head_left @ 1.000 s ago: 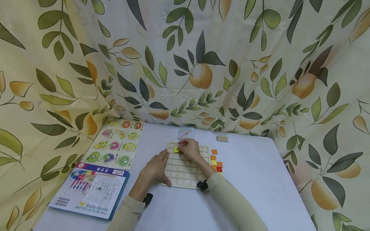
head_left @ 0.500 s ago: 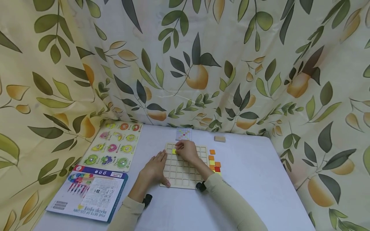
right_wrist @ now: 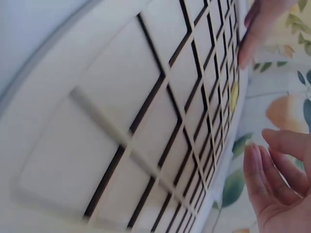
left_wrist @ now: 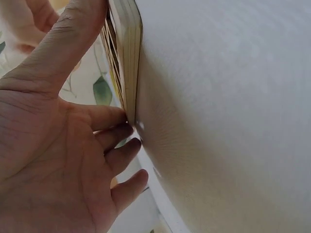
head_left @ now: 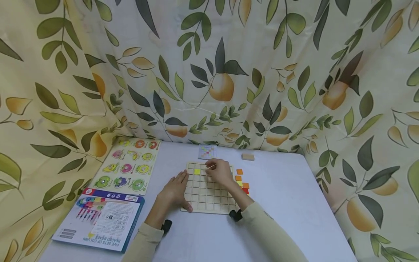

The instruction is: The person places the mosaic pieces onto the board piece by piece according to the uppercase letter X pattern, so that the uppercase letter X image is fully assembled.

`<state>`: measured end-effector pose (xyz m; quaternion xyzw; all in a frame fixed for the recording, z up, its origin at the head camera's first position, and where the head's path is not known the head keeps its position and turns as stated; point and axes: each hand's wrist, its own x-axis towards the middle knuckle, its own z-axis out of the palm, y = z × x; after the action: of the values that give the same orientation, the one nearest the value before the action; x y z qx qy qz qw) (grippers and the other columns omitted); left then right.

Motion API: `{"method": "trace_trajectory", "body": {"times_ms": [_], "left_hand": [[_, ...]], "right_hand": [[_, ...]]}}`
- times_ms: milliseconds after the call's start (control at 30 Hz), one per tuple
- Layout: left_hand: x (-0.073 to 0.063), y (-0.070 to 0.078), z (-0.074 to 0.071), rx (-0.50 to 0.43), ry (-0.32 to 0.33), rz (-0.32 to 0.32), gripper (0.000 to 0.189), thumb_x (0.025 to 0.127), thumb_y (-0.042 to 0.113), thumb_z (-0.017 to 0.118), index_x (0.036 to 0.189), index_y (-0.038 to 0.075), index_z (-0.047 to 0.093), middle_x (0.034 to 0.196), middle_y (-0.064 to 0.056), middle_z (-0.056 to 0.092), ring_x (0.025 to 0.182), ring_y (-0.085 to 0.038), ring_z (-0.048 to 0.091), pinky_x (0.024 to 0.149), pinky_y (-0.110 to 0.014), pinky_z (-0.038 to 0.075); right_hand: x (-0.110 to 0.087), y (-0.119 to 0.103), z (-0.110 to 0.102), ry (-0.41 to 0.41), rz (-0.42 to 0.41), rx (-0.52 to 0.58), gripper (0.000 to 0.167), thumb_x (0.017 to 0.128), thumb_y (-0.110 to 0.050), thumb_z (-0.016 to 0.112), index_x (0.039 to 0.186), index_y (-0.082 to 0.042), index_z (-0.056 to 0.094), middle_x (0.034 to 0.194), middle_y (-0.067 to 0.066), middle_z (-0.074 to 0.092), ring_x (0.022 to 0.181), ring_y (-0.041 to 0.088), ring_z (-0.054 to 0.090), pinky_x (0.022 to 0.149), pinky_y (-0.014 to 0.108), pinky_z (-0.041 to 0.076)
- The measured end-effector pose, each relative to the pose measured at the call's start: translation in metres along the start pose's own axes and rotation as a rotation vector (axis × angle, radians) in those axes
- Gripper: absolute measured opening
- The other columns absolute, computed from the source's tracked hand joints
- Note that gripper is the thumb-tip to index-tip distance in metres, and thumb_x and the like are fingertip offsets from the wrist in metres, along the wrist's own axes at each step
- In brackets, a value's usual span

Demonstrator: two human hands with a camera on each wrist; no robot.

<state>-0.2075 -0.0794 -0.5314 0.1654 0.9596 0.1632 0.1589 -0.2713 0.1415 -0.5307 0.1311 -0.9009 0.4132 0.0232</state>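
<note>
A pale wooden grid board (head_left: 207, 199) lies on the white table, one yellow square tile (head_left: 197, 171) sitting in a cell near its far left corner. My left hand (head_left: 173, 191) lies along the board's left side, its fingertips at the edge and the thumb by the near corner. In the left wrist view those fingertips (left_wrist: 127, 115) meet the board's layered edge (left_wrist: 130, 58). Over the far right part of the board hovers my right hand (head_left: 220, 172). The right wrist view shows its thumb and fingers (right_wrist: 265, 182) bent, with nothing between them.
Several orange, yellow and red tiles (head_left: 245, 185) lie right of the board. A colored pattern card (head_left: 207, 152) and a small wooden block (head_left: 247, 157) sit at the back. On the left are a fruit picture board (head_left: 126, 163) and a boxed set (head_left: 101, 218); patterned curtains surround the table.
My right hand has let go of the yellow tile and drawn away to the right, leaving the tile in its cell. My left hand stays along the board's edge.
</note>
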Motion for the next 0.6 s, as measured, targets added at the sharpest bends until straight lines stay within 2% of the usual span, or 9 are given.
{"method": "trace_trajectory", "body": {"times_ms": [300,467,600], "left_hand": [[0.004,-0.002,0.002,0.003,0.001,-0.007,0.148,0.052,0.056,0.1,0.164,-0.003,0.023,0.173,-0.019,0.016,0.16,-0.034,0.015,0.129,-0.052,0.018],[0.003,-0.002,0.002,0.002,0.004,-0.005,0.148,0.051,0.057,0.1,0.163,-0.004,0.024,0.173,-0.02,0.017,0.16,-0.034,0.016,0.129,-0.052,0.019],[0.003,-0.002,0.003,-0.002,0.003,0.004,0.148,0.051,0.056,0.1,0.163,-0.004,0.024,0.172,-0.02,0.017,0.16,-0.034,0.016,0.129,-0.052,0.019]], "right_hand": [[-0.027,0.018,-0.046,0.102,0.018,-0.032,0.022,0.088,-0.006,0.082,0.11,-0.003,0.079,0.093,0.003,0.078,0.085,0.02,0.075,0.079,0.041,0.063],[-0.041,0.032,-0.062,0.121,0.026,-0.065,0.021,0.088,-0.006,0.082,0.109,-0.001,0.078,0.093,0.005,0.077,0.085,0.021,0.075,0.079,0.042,0.064],[-0.055,0.044,-0.072,0.138,0.078,-0.118,0.021,0.088,-0.008,0.082,0.108,-0.003,0.079,0.095,0.006,0.077,0.088,0.023,0.074,0.082,0.042,0.064]]}}
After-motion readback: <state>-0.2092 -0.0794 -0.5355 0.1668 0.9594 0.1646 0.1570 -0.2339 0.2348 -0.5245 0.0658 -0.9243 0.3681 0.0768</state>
